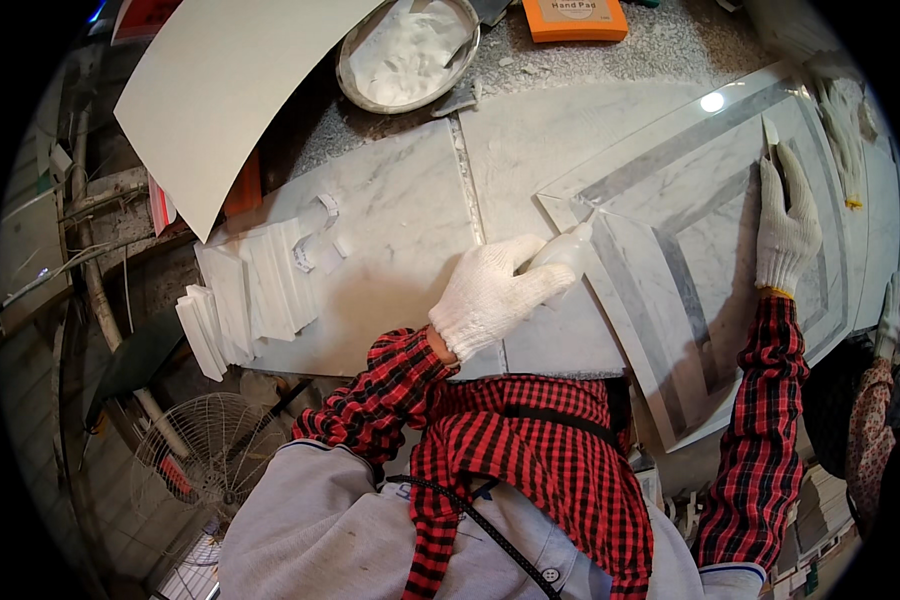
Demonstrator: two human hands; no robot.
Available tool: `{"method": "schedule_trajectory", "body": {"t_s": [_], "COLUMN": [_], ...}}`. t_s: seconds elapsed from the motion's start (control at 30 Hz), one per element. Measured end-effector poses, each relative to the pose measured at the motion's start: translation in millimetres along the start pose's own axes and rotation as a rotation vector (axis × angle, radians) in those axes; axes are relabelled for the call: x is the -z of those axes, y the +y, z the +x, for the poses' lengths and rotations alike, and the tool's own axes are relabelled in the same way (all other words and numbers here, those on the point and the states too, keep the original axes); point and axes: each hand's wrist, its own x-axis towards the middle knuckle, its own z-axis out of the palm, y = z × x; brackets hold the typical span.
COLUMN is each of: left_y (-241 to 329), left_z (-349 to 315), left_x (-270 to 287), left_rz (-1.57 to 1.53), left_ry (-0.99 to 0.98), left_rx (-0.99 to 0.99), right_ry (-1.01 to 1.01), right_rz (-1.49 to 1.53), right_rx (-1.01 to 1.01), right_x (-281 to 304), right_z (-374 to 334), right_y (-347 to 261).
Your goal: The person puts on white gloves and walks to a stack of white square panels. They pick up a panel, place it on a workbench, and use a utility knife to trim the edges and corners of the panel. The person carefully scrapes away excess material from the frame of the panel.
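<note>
My left hand (490,295), in a white glove, grips a small white squeeze bottle (567,250) whose nozzle points at the near-left corner of a square marble inlay panel (670,200) with grey bands. My right hand (785,225), also gloved, rests flat on the panel's right side and holds a thin white blade-like tool (770,132) that sticks out past the fingertips.
A stack of white marble strips (250,295) lies at the left on a marble slab (400,220). A metal bowl of white powder (407,52), a curved white sheet (220,90) and an orange pad (575,18) sit at the back. A fan (205,455) stands below left.
</note>
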Motion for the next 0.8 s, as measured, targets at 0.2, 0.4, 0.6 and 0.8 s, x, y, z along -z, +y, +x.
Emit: {"method": "schedule_trajectory", "body": {"t_s": [0.2,0.4,0.6,0.8], "left_y": [0,-3,45,111], "left_z": [0,-5,23,126], "left_x": [0,4,14,13], "left_rz": [0.026,-0.188,-0.358,0.133], "left_ry": [0.0,0.089,0.357,0.577], "left_rx": [-0.008,-0.153,-0.424,-0.793], "right_ry": [-0.011,-0.011,-0.059,-0.017], "right_rz": [-0.013,-0.015,-0.009,0.044], "right_rx": [-0.02,-0.044,-0.105,-0.067], "right_x": [1,1,2,2], "right_z": [0,-1,1,0], "right_y": [-2,-2,-5,-5]}}
